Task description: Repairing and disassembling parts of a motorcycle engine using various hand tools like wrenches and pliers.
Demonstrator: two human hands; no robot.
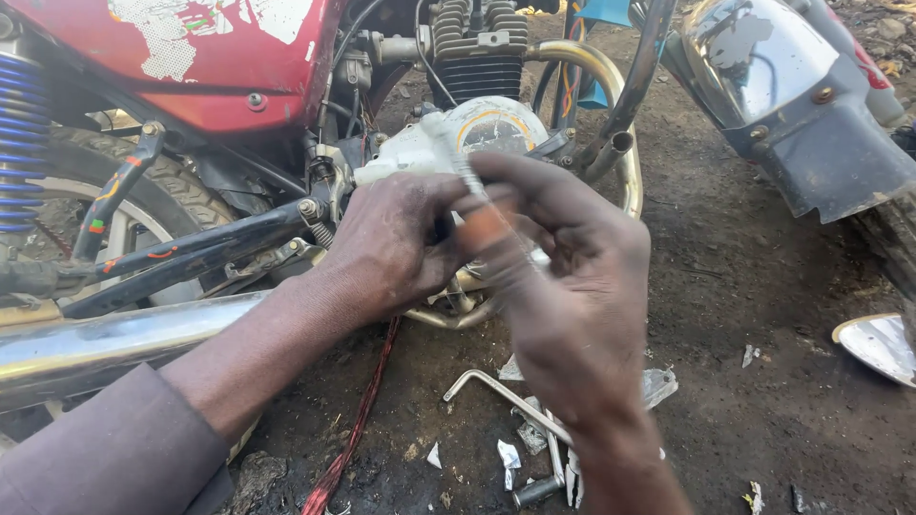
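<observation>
Our left hand (391, 243) and right hand (563, 277) pinch a thin orange tool (487, 224) beside the red motorbike (229, 67). Metal tools (496, 386) lie on the dirt.

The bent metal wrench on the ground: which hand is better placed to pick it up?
Probably the right hand. It hangs almost directly above the bent metal wrench, though it seems to hold a blurred orange-handled tool. The left hand is farther away, up against the motorcycle engine.
</observation>
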